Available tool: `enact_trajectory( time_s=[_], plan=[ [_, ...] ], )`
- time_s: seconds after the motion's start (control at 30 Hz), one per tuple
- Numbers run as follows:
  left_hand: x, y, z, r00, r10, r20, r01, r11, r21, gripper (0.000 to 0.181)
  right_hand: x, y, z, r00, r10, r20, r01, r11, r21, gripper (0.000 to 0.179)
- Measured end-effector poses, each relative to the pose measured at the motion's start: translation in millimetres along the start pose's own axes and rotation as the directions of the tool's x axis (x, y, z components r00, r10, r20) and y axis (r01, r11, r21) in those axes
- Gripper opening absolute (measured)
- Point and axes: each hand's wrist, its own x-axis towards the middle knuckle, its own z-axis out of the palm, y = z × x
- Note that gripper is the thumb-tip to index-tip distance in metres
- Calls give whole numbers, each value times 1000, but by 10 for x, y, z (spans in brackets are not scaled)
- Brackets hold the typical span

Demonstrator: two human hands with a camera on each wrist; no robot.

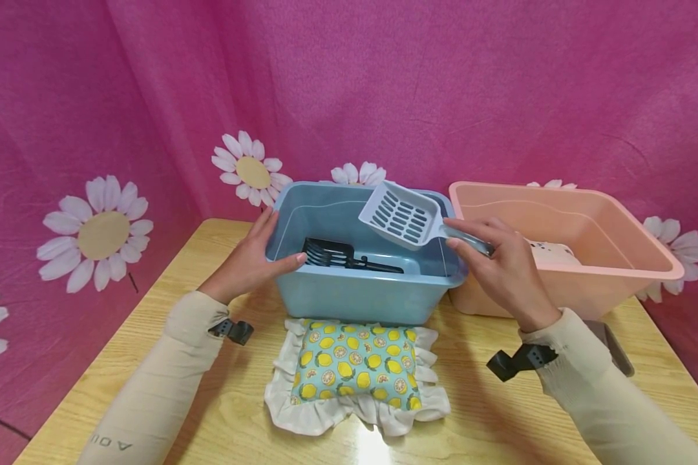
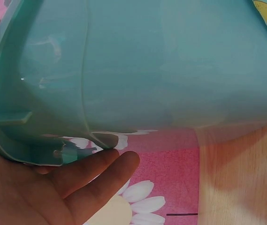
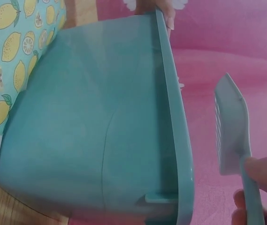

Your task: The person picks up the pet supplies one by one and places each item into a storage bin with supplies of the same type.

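My right hand [image 1: 497, 261] grips the handle of a pale blue-grey litter scoop [image 1: 404, 216], slotted blade tilted above a blue plastic tub [image 1: 355, 294]. In the right wrist view the scoop [image 3: 232, 124] appears edge-on, beyond the tub's rim [image 3: 180, 140]. At the tub's left end my left hand [image 1: 250, 255] holds the front corner, thumb over the rim and other fingers along the outside. From the left wrist, two fingers of that hand [image 2: 84, 187] show beneath the tub wall [image 2: 138, 70]. A black tined scoop [image 1: 331, 253] lies on the tub's floor.
To the right stands a pink-orange tub [image 1: 564, 194] with a white, dark-spotted thing [image 1: 552, 252] in it. A lemon-print cushion [image 1: 355, 365] with white ruffles lies before the blue tub. A dark flat object [image 1: 616, 352] is partly hidden by my right sleeve. Pink daisy-patterned fabric [image 1: 349, 77] hangs behind.
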Motion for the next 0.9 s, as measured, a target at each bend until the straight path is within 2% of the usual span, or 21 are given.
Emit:
enact_trajectory(
  time_s=[0.33,0.67,0.9],
  plan=[
    [-3,12,-5,1000,-1,-2,1,1000,-10,109,74,-8,63,999,31,29,-32,999,36,35],
    [-6,13,-1,1000,1,-7,-1,1000,-14,109,144,4,164,998,26,56,-31,997,77,35],
    [-8,16,-3,1000,-4,-5,4,1000,-18,110,189,13,210,997,18,69,-23,997,67,36]
  ],
)
